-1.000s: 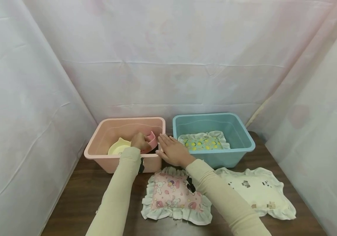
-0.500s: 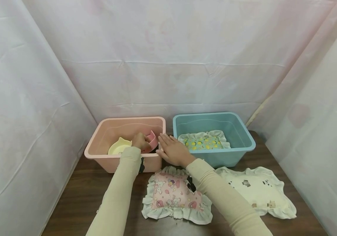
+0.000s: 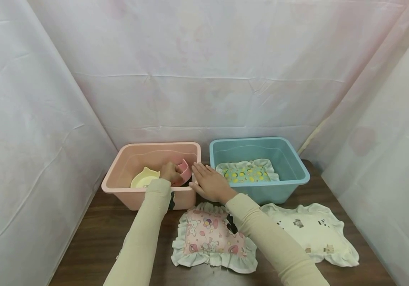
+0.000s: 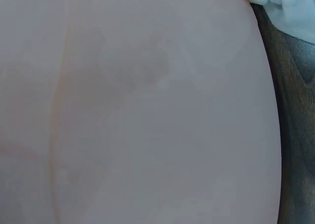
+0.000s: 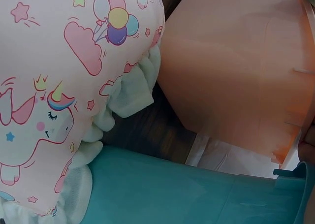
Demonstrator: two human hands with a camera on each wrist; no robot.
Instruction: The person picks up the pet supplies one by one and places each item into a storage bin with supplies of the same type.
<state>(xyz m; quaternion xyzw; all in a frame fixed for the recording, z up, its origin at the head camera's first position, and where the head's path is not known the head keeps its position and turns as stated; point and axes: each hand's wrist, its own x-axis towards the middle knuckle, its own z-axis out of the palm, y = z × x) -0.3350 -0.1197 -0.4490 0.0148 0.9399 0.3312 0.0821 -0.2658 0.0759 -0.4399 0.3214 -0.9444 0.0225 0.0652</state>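
Inside the pink tub (image 3: 150,145), toward three o'clock, a pink bowl (image 3: 185,173) is held by the curled left hand (image 3: 169,172). The tub's rim is touched by the straight-fingered right hand (image 3: 211,183). At the pink bowl's nine o'clock, a yellow bowl (image 3: 145,178) is seen.

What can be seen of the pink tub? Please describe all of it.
The pink tub is rectangular and open-topped, apparently plastic, with a rounded rim and walls narrowing downward. It stands upright on the dark table, beside the blue tub but apart from it. Inside are a yellow dish and a pink dish, which the left hand grips. The right hand lies at its right rim; contact is unclear.
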